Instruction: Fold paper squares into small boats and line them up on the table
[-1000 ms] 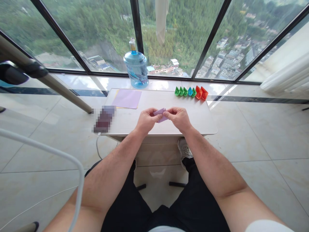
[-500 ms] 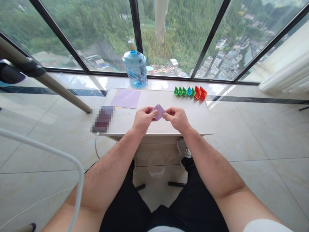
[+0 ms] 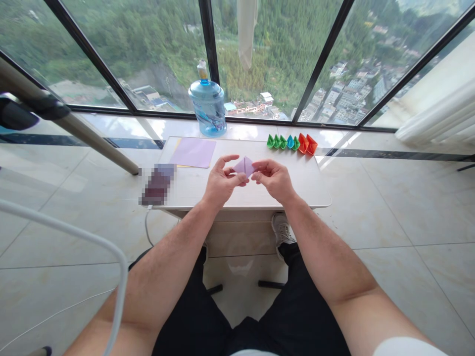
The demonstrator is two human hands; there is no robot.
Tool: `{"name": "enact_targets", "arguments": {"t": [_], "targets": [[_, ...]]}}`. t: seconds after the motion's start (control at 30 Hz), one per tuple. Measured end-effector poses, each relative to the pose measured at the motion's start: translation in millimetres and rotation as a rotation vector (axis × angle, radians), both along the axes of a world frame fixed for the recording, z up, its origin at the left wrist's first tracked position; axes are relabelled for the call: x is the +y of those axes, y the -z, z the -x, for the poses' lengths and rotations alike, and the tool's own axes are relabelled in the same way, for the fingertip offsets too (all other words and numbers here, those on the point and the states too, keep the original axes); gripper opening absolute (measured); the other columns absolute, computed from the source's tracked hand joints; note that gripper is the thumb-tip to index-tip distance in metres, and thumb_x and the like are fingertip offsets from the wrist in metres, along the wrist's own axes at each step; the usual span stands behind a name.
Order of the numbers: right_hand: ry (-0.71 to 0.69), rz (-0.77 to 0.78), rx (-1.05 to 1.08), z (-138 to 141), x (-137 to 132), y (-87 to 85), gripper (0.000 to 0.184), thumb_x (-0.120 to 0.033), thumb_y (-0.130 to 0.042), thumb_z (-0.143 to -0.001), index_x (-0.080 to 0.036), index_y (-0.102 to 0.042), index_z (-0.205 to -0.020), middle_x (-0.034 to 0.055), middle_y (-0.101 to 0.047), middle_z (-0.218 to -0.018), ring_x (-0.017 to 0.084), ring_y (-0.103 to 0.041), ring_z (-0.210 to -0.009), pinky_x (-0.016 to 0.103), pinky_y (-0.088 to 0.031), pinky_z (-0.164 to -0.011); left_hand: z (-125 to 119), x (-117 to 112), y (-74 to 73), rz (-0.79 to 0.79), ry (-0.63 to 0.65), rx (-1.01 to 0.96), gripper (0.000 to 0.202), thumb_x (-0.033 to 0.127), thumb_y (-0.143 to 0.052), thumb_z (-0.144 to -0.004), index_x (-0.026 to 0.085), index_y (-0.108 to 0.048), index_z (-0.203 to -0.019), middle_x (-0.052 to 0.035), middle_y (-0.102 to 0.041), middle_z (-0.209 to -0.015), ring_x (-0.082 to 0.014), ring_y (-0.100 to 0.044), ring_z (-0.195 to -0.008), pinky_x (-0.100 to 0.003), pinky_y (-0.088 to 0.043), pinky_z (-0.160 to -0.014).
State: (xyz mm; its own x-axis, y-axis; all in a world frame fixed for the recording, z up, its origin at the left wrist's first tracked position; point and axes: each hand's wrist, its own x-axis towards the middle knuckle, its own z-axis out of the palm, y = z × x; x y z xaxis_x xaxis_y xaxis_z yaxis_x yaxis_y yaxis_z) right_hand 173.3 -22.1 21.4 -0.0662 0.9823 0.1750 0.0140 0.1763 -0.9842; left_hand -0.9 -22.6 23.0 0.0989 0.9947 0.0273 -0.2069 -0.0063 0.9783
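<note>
Between my hands, over the white table [image 3: 193, 190], is a small folded piece of purple paper [image 3: 245, 167], diamond-shaped with a crease or slit down its middle. My left hand [image 3: 221, 181] pinches its left corner between thumb and fingers, with the index finger raised off it. On the other side, my right hand [image 3: 273, 178] has its fingers at the paper's right corner, the thumb just below. Flat sheets of purple paper [image 3: 195, 152] lie at the table's back left, a yellow edge showing beneath. Several folded paper boats [image 3: 284, 142], green, blue and orange-red, stand in a row at the back right.
A blue water jug [image 3: 208, 109] stands behind the table by the window. A blurred-out phone-like object [image 3: 159, 184] with a white cable lies at the table's left. A beige pole [image 3: 100, 138] and a white curved tube [image 3: 92, 237] are on the left.
The purple paper has turned slightly and moved up a little. My left index finger has lifted off it, and my right thumb has dropped from its corner.
</note>
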Motion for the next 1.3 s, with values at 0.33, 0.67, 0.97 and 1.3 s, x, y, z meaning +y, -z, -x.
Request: {"name": "enact_targets", "arguments": {"t": [0.33, 0.67, 0.97, 1.3], "targets": [[-0.059, -0.051, -0.112, -11.9, -0.2, -5.4, 0.017, -0.033, -0.077, -0.072, -0.018, -0.068, -0.073, -0.0004, -0.066, -0.067, 0.012, -0.055, -0.061, 0.027, -0.045, -0.057, 11.5, 3.2, -4.6, 0.009, 0.005, -0.006, 0.03, 0.032, -0.081, -0.068, 0.017, -0.066, -0.09, 0.0015, -0.068, -0.071, -0.0103, -0.06, -0.06, -0.021, -0.048, -0.053], [0.031, 0.081, 0.005, 7.5, -0.2, 7.0, 0.049, -0.049, -0.085, -0.067, -0.021, -0.056, -0.096, 0.0003, -0.07, -0.078, 0.016, -0.068, -0.07, 0.028, -0.054, -0.059, -0.9, 2.2, 2.5, 0.124, -0.095, -0.041, 0.051, 0.024, -0.081, -0.06, 0.018, -0.052, -0.101, 0.0013, -0.07, -0.074, -0.0158, -0.068, -0.058, -0.024, -0.051, -0.052], [0.04, 0.08, -0.095, 1.6, -0.7, 3.3, 0.029, -0.037, -0.077, -0.072, -0.019, -0.065, -0.092, -0.0041, -0.065, -0.06, 0.012, -0.059, -0.054, 0.026, -0.048, -0.054, 5.8, -0.2, -4.1, -0.049, -0.018, 0.219, 0.055, 0.026, -0.074, -0.07, 0.02, -0.062, -0.123, 0.0011, -0.071, -0.077, -0.0158, -0.069, -0.067, -0.026, -0.056, -0.06], [-0.102, 0.003, -0.018, -2.8, -3.2, -0.9, 0.025, -0.031, -0.075, -0.074, -0.02, -0.064, -0.094, -0.0043, -0.069, -0.064, 0.011, -0.06, -0.057, 0.025, -0.05, -0.058, 6.7, -1.1, -2.0, -0.008, 0.057, 0.151, 0.033, 0.026, -0.079, -0.067, 0.019, -0.056, -0.089, 0.0007, -0.071, -0.072, -0.0165, -0.07, -0.062, -0.029, -0.059, -0.058]]}}
